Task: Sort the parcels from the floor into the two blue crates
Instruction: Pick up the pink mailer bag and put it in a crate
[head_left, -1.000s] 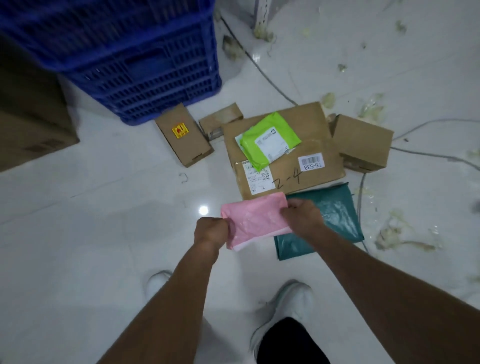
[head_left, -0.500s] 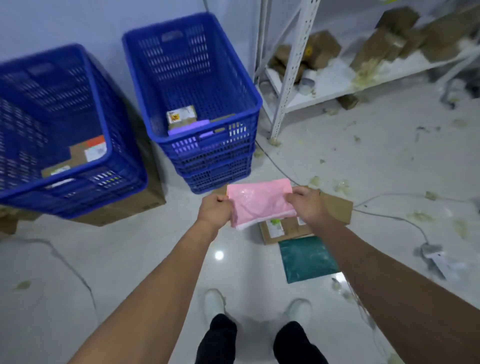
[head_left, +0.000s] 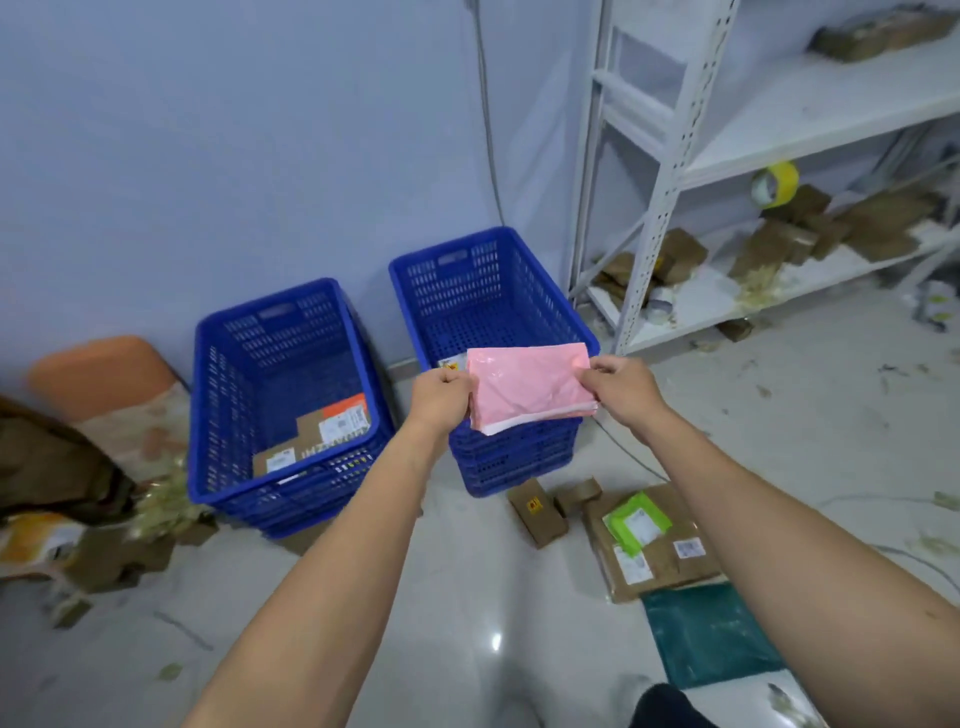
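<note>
I hold a pink plastic parcel (head_left: 530, 387) by both side edges, my left hand (head_left: 441, 397) on its left and my right hand (head_left: 621, 389) on its right. It hangs over the front rim of the right blue crate (head_left: 488, 291). The left blue crate (head_left: 280, 343) holds a flat cardboard parcel (head_left: 317, 434) with an orange label. On the floor at the right lie a small brown box (head_left: 537, 512), a large flat carton (head_left: 649, 545) with a green mailer (head_left: 635, 522) on top, and a dark green mailer (head_left: 711, 631).
A white metal shelf rack (head_left: 670, 156) with scattered boxes and a yellow tape roll (head_left: 776, 184) stands at the right. Crushed cartons and scraps (head_left: 78, 519) pile up at the left beside an orange stool (head_left: 98, 369). A grey cable (head_left: 488, 114) runs down the wall.
I have lifted the pink parcel from above the floor pile up to the right crate's front rim. The view has swung up from the floor to the crates, wall and shelves.
</note>
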